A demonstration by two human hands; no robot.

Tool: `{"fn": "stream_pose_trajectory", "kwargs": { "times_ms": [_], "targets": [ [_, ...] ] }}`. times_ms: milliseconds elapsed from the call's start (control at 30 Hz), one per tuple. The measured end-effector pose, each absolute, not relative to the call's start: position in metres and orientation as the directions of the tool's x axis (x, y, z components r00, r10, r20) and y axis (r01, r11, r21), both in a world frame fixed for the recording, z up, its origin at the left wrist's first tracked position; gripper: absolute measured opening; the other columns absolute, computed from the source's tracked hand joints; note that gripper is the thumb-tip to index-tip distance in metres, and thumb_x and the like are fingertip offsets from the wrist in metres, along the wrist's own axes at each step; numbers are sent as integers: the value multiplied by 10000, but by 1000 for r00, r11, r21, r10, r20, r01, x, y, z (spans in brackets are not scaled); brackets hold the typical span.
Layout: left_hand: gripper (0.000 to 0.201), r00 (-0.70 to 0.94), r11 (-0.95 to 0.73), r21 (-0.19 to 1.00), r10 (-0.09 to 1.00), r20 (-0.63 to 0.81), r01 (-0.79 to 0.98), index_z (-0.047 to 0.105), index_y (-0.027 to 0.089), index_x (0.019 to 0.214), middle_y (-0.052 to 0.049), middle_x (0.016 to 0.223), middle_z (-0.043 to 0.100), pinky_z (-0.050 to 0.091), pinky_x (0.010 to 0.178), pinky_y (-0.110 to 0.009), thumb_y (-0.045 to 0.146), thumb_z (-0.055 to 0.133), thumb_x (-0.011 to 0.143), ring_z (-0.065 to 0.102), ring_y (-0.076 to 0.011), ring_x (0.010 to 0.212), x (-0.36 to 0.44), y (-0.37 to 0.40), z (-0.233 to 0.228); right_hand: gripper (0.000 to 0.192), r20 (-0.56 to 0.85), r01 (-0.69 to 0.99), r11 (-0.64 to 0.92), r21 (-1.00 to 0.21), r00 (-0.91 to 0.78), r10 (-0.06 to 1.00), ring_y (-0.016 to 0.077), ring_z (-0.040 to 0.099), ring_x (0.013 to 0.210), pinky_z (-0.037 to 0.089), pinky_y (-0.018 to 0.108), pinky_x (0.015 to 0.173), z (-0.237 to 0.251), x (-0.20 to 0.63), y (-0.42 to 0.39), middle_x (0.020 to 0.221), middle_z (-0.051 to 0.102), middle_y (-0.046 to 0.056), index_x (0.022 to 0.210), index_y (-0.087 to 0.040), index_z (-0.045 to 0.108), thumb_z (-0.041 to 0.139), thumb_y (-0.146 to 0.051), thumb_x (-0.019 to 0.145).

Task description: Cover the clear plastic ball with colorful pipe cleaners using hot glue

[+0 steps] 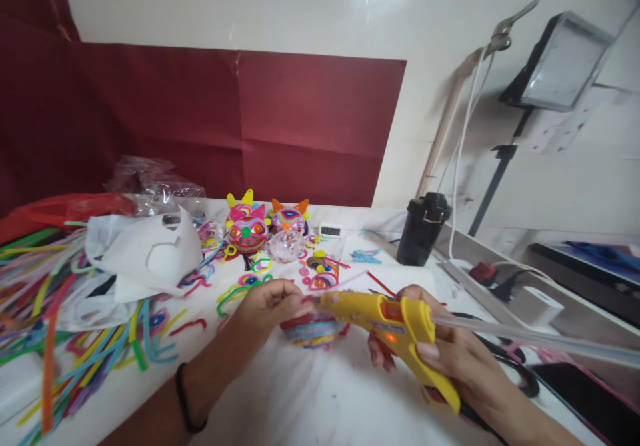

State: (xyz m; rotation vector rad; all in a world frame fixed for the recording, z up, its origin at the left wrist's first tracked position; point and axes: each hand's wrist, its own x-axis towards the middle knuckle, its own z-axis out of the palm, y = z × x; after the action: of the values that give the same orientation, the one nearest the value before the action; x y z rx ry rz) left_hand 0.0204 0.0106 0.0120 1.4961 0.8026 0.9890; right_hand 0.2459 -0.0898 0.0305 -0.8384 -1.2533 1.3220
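Note:
My right hand (430, 346) is wrapped round a yellow hot glue gun (390, 316), whose small orange light is lit. A clear glue stick (525, 336) sticks out from its back. The nozzle points left, to the top of a ball (315, 331) covered in blue, red and yellow pipe-cleaner stripes. Closed fingers of my left hand (273, 306) grip the ball's upper left edge, close to the nozzle; the fingertips are partly hidden. A pink and red pipe cleaner (381, 283) shows behind the gun.
Finished pipe-cleaner animal heads (249, 231) stand at the back. Loose pipe cleaners (75, 339) and a white plastic bag (155, 259) crowd the left. To the right are a black bottle (424, 229), a phone (595, 393) and cables. A small digital clock (331, 231) sits behind.

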Motion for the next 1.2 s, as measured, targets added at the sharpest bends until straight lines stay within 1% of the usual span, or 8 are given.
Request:
{"fn": "stream_pose_trajectory", "kwargs": {
  "times_ms": [233,333,400,633,800,933,1100,1200],
  "targets": [
    [277,422,-139,990,897,134,-17,607,159,694,38,629,547,352,580,-218,419,703,684,472,-108,598,22,8,16,369,171,-267,127,-955,-148,974,182,609,679,459,271,618,30,244,-91,726,664,22,864,-236,450,719,-406,677],
    [284,421,-135,991,898,127,-11,603,157,690,37,626,549,354,579,-220,422,706,675,476,-109,598,22,8,16,431,129,-272,80,-959,-167,978,205,610,691,426,256,525,29,244,-91,740,674,34,884,-247,415,736,-419,653],
    [290,420,-133,991,899,124,-8,603,155,694,30,639,558,358,588,-226,427,702,676,485,-116,612,22,8,16,462,121,-258,74,-963,-173,977,214,616,682,420,263,513,29,244,-91,738,680,37,878,-251,399,748,-432,633],
    [268,436,-174,985,886,156,2,597,158,683,23,638,540,362,594,-243,412,686,692,481,-129,620,21,10,12,439,175,-292,127,-948,-142,974,175,618,648,461,284,615,30,240,-92,703,644,-7,835,-253,399,772,-352,625],
    [271,434,-153,988,889,144,-14,597,155,684,16,638,550,377,605,-248,409,694,683,505,-138,628,21,11,10,434,183,-287,142,-948,-122,976,150,577,614,448,250,553,27,242,-92,690,581,-29,802,-250,424,794,-348,598],
    [265,431,-158,987,889,152,-23,600,155,675,17,632,556,373,601,-245,402,698,678,507,-137,624,22,10,10,443,210,-276,166,-947,-140,968,140,574,605,433,224,529,24,243,-88,684,590,-33,786,-250,399,791,-343,601],
    [273,419,-158,987,896,145,-4,597,152,675,17,634,554,362,600,-240,404,701,665,493,-133,627,22,9,14,467,260,-340,187,-922,-185,948,155,581,579,463,253,528,17,244,-82,661,577,-31,775,-261,387,805,-383,606],
    [283,405,-155,988,904,140,3,592,158,664,17,630,555,366,600,-244,417,706,654,498,-139,625,23,8,15,478,281,-355,184,-916,-243,928,162,606,597,474,256,537,14,252,-76,713,616,-20,791,-268,378,797,-429,626]
  ]
}}
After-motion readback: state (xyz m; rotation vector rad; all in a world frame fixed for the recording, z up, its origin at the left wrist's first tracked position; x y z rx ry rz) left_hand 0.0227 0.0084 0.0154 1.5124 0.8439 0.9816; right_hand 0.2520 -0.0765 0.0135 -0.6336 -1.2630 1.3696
